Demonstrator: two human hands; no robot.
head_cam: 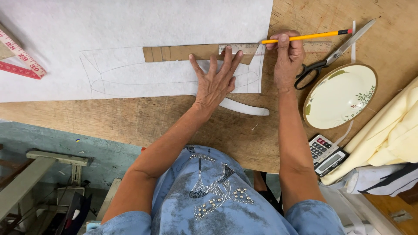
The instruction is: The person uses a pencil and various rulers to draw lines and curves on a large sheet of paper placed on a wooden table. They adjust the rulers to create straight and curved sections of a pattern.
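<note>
A large white sheet (130,26) with pencil outlines lies on a wooden table (174,117). A long brown cardboard ruler strip (183,52) rests across the sheet. My left hand (215,78) lies flat with fingers spread, fingertips pressing the strip's lower edge. My right hand (287,56) grips a yellow pencil (305,37), its tip at the sheet's right edge beside the strip. A curved white pattern piece (246,109) pokes out from under my left hand.
Black-handled scissors (331,56) lie right of my right hand. A floral plate (342,95) sits below them, a calculator (326,153) nearer the table edge, and cream fabric (392,130) at far right. A tape measure (19,58) lies at far left.
</note>
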